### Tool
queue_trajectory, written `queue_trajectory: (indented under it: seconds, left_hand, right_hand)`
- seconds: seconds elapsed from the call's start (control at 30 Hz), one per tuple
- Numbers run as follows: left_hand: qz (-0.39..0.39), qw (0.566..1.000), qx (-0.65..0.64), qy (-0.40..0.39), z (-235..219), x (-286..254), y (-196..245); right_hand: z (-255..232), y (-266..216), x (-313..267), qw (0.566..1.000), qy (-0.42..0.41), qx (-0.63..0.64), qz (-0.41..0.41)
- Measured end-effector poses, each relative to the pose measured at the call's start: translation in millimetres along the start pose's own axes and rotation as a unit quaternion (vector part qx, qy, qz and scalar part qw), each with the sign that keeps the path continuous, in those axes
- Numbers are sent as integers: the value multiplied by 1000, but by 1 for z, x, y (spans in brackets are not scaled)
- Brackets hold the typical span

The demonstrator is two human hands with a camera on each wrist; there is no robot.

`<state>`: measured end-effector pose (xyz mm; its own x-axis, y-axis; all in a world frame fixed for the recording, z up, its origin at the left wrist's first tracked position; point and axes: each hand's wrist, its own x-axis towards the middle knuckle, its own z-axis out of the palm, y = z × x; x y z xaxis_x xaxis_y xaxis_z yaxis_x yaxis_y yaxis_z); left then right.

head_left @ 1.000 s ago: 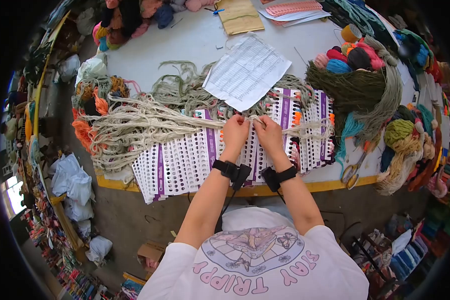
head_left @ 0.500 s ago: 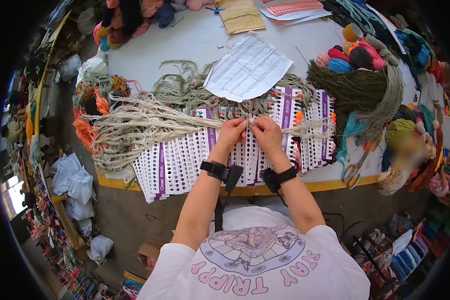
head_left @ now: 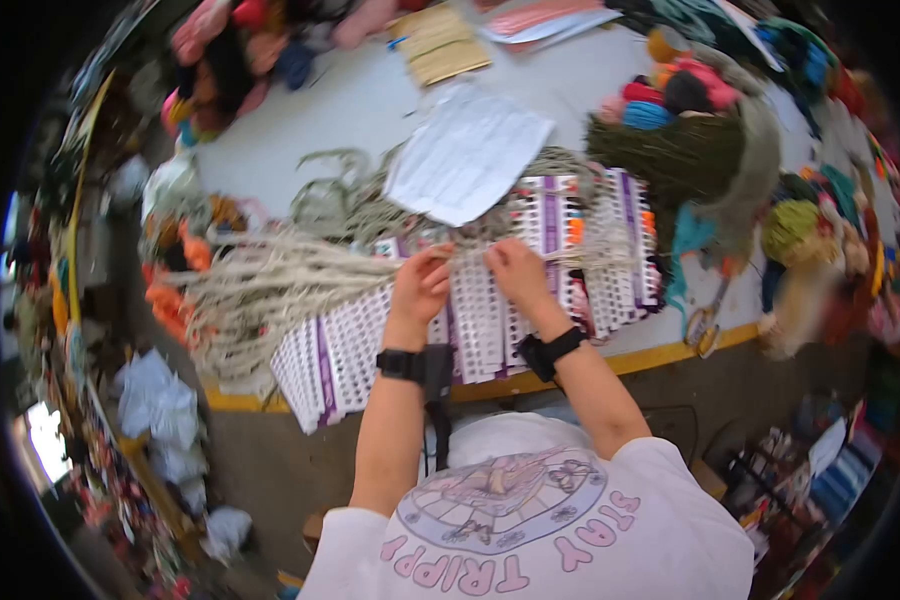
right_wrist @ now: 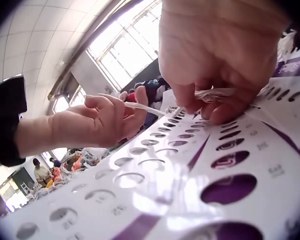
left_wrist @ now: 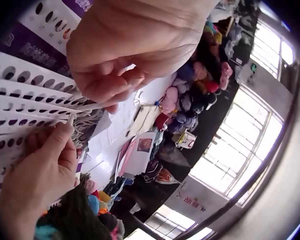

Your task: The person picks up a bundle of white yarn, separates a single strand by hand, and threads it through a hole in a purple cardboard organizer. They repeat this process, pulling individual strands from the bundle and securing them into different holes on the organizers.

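Observation:
Off-white thread point(right_wrist: 147, 108) runs from my left hand point(head_left: 422, 287) to the end of a white punched thread card point(head_left: 478, 320). Thumb and fingers of the left hand pinch it, as the right wrist view shows. My right hand point(head_left: 520, 272) pinches a loop of the same pale thread point(right_wrist: 215, 94) at the card's far holes. In the left wrist view that hand point(left_wrist: 47, 167) sits low at the left, close to the knot of thread. Both hands are above a row of overlapping cards with purple bands point(head_left: 322, 370).
Cream skeins point(head_left: 280, 275) spread over the cards at the left. A printed sheet point(head_left: 470, 155) lies beyond the hands on grey-green threads. To the right are dark green yarn point(head_left: 670, 150) and scissors point(head_left: 705, 330) near the table's yellow edge point(head_left: 630, 358).
My left hand has drawn away to the left from the right hand, with thread stretched between it and the card. The right hand stays at the card's end. The head view has shifted and blurred.

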<state>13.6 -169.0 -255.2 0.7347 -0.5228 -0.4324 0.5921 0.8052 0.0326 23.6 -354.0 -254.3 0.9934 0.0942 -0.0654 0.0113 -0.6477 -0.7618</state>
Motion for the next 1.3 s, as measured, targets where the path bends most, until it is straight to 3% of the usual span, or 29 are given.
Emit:
queue_trajectory:
  seconds: [0.07, 0.13, 0.17, 0.2, 0.23, 0.3, 0.33, 0.37, 0.4, 0.43, 0.47, 0.53, 0.57, 0.6, 0.63, 0.67, 0.7, 0.77, 0.83, 0.87, 0.9, 0.93, 0.97, 1.0, 1.07, 1.1, 1.17, 1.23, 1.3]
  left_hand:
    - [68, 996, 32, 56, 22, -2, -12]
    - [119, 943, 301, 75, 30, 5, -28]
    - [54, 845, 516, 129, 33, 9, -31]
    - [141, 713, 683, 70, 28, 17, -34]
    - [228, 543, 808, 9, 20, 23, -36]
    - [259, 499, 827, -15, 13, 28, -26]
    - [275, 477, 835, -24, 11, 25, -17]
    - [50, 671, 726, 145, 20, 14, 1]
    - [66, 734, 625, 258, 27, -1, 20]
    - [104, 822, 515, 219, 14, -22, 58]
    - [171, 885, 347, 259, -3, -47, 97]
    - [190, 940, 209, 193, -24, -115, 179]
    - [255, 908, 234, 236, -39, -148, 210]
    - [317, 830, 272, 369, -61, -174, 240]
    - [318, 645, 579, 384, -70, -193, 268]
    - [317, 334, 774, 435, -78, -212, 294]
    - [252, 293, 814, 433, -48, -205, 302]
    - [319, 465, 766, 308, 69, -146, 214]
    - [351, 557, 747, 89, 192, -85, 88]
    - [293, 600, 745, 2, 265, -73, 7]
    - [240, 634, 723, -133, 302, -66, -48]
    - [193, 663, 633, -349, 332, -53, -99]
    - [51, 607, 577, -544, 363, -34, -135]
    - [-122, 578, 524, -614, 395, -28, -178]
    - [-203, 444, 442, -752, 432, -21, -266]
    - [-239, 372, 394, -806, 443, -14, -305]
    - [-232, 509, 300, -773, 439, -12, -363]
    - [-143, 465, 324, -811, 437, -18, -417]
    - [-59, 435, 364, -821, 444, -16, -450]
  right_hand:
    - [-3, -3, 0, 999, -12, 33, 20]
    - [-9, -7, 1, 993, -1, 119, 25]
    - [-10, -8, 1, 990, 9, 137, 37]
    - [-9, -7, 1, 986, 15, 158, 46]
    - [-6, -6, 0, 991, 22, 118, 62]
    - [-1, -5, -2, 994, 28, 43, 92]
    - [-2, -4, -4, 993, -10, 56, 108]
    - [-2, -5, -8, 996, 3, 31, 79]
    - [0, -5, -11, 999, 18, 4, 49]
    - [-1, -6, -12, 999, 34, -24, 18]
    - [-4, -8, -12, 998, -18, -37, 40]
    - [-6, -11, -12, 997, -24, -51, 55]
    - [-6, -12, -12, 996, -26, -57, 62]
    - [-3, -11, -13, 997, -19, -44, 64]
    - [-1, -9, -14, 997, -13, -31, 64]
    - [-2, -6, -11, 998, -4, -19, 62]
    - [-6, -1, -9, 996, 1, 66, 65]
    - [-20, 10, -3, 956, -37, 274, 95]
    - [-82, 5, -16, 942, -51, 322, 84]
    - [-108, 19, -23, 950, -2, 312, 24]
    - [-151, 25, -31, 949, 38, 312, 30]
    - [-191, 42, -39, 955, 140, 262, -14]
    - [-232, 69, -38, 958, 243, 129, -82]
    - [-275, 95, -49, 948, 275, 159, 15]
    - [-362, 166, -57, 877, 476, 52, 21]
    - [-404, 196, -63, 823, 555, 80, 93]
    - [-487, 262, -78, 744, 660, 26, 96]
    - [-548, 324, -93, 720, 670, 6, 179]
    - [-591, 382, -94, 718, 666, -14, 201]
